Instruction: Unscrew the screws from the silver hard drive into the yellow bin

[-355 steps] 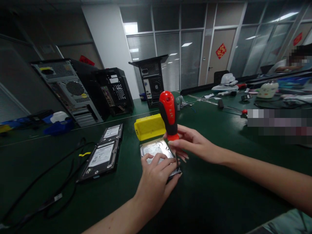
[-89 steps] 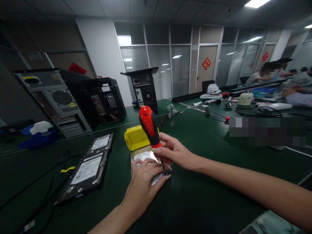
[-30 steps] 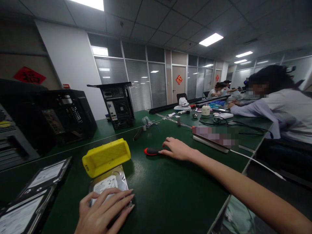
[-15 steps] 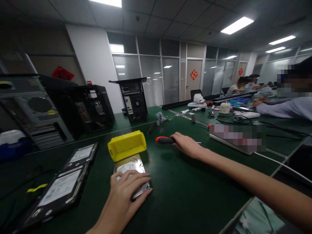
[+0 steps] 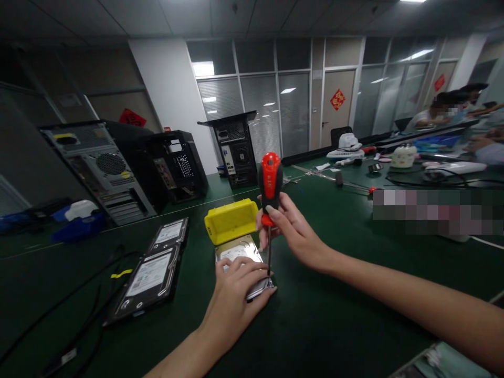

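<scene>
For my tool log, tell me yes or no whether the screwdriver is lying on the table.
No, the right hand holds the screwdriver upright, pointing down at the hard drive under the left hand.

Place: office-style workshop | glass partitions (image 5: 293, 113) | computer towers (image 5: 112, 163) | green worktable (image 5: 334, 310) | screwdriver (image 5: 270, 181)

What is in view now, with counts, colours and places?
Table: 1, green, foreground
Bin: 1, yellow, mid-table
Hard drive: 1, silver, beside bin
Screwdriver: 1, red and black, upright at hard drive corner
Dark drives: 2, black, left
Cables: several, black, lower left
Computer cases: 3, black and grey, back left
Container: at least 1, blue, far left
Jar: 1, cream, right
Diamond signs: 3, red, background
People: at least 2, pale clothing, far right
Clutter: several, mixed, right
Left hand: 1, bare, on hard drive
Right hand: 1, bare, gripping screwdriver
</scene>
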Available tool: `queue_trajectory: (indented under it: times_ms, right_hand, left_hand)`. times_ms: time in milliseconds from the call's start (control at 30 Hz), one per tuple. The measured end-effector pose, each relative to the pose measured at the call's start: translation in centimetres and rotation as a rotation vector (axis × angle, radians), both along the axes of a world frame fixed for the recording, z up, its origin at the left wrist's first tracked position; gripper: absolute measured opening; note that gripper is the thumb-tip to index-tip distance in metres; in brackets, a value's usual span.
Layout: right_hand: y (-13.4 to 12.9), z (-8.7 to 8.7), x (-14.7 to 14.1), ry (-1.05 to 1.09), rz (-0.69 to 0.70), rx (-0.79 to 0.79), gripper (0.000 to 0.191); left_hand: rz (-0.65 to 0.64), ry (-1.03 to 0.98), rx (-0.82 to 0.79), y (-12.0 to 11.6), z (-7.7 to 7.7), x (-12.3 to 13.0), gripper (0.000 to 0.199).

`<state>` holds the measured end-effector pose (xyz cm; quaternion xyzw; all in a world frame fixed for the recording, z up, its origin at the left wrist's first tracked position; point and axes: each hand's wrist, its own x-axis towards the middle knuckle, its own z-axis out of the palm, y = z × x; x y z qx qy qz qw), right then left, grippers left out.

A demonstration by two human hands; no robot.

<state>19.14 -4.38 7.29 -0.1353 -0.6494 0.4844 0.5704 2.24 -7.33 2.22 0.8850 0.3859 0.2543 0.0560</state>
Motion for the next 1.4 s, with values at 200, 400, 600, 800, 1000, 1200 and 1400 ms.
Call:
queue_trajectory:
  times_ms: [200, 400, 600, 800, 1000, 1200, 1400]
  right_hand:
    - [-0.1, -0.8, 0.6, -0.048, -0.008, 0.008, 0.022]
    - [0.0, -1.2, 0.3, -0.057, -0.001, -0.027, 0.022]
    - [0.2, -1.5, 0.4, -0.094, -0.002, -0.044, 0.022]
    - [0.2, -1.6, 0.5, -0.124, -0.026, -0.045, 0.020]
    - [0.0, -1.4, 0.4, -0.100, 0.011, -0.050, 0.020]
    - [0.2, -1.3, 0.3, -0.077, 0.071, -0.042, 0.026]
    - [0.0, -1.0, 0.3, -0.060, 0.059, -0.111, 0.042]
  left_hand:
    - [-0.015, -0.058, 0.013, -0.1, -0.2, -0.1, 0.019]
    - [-0.032, -0.089, 0.030, -0.2, -0.2, -0.2, 0.020]
    - [-0.040, -0.087, 0.031, -0.1, -0.1, -0.2, 0.021]
    - [-0.042, -0.093, 0.056, -0.1, -0.3, -0.2, 0.019]
    - [-0.041, -0.094, 0.057, -0.1, -0.3, -0.2, 0.019]
    - [-0.029, -0.067, 0.035, -0.2, -0.2, -0.2, 0.018]
    - [-0.020, -0.029, 0.041, -0.3, -0.1, -0.2, 0.018]
